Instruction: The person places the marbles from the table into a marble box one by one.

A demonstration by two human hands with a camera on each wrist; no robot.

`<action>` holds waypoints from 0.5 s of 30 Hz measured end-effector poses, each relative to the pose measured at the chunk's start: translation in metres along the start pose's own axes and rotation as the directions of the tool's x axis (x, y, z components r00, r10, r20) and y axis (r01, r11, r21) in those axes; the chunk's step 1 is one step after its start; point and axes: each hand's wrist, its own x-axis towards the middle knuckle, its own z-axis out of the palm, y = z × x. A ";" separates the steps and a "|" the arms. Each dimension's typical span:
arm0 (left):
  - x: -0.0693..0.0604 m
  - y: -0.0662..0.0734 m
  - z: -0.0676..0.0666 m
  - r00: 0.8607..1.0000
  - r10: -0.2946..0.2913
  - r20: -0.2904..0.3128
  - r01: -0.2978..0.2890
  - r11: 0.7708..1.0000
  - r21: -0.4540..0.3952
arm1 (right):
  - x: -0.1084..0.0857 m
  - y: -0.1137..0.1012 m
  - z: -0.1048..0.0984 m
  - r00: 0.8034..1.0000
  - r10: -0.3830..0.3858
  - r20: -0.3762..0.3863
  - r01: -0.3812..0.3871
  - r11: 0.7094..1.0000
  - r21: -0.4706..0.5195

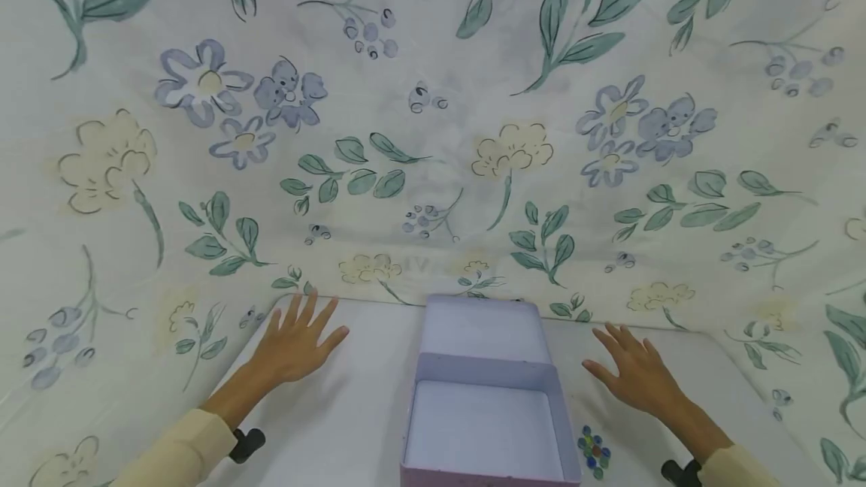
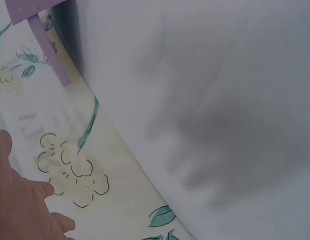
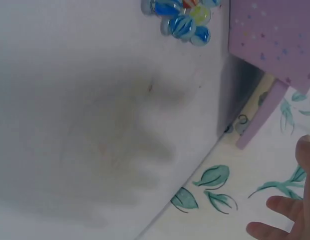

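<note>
A lilac box [image 1: 483,427] with its hinged lid [image 1: 483,328] tipped back stands on the white table between the two hands. Its inside shows nothing lying in it. To the left of the box, my left hand [image 1: 292,348] hovers above the table with fingers spread, holding nothing. My right hand [image 1: 636,370] is spread in the same way to the right of the box, also apart from it. Nearest to the right hand, a cluster of glass marbles [image 1: 594,452] lies on the table beside the box; blue and yellow ones [image 3: 182,26] show close up.
The white table [image 1: 338,427] ends at a back edge just behind the lid. Beyond it hangs a floral-printed cloth [image 1: 433,171] that also surrounds the sides. Speckles dot the box's outer wall [image 3: 272,37]. Both wrists wear black camera mounts [image 1: 246,445].
</note>
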 end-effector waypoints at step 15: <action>-0.013 0.018 0.008 0.999 0.027 -0.036 -0.028 1.000 -0.004 | -0.022 -0.019 0.004 0.999 -0.030 -0.016 0.030 0.999 0.012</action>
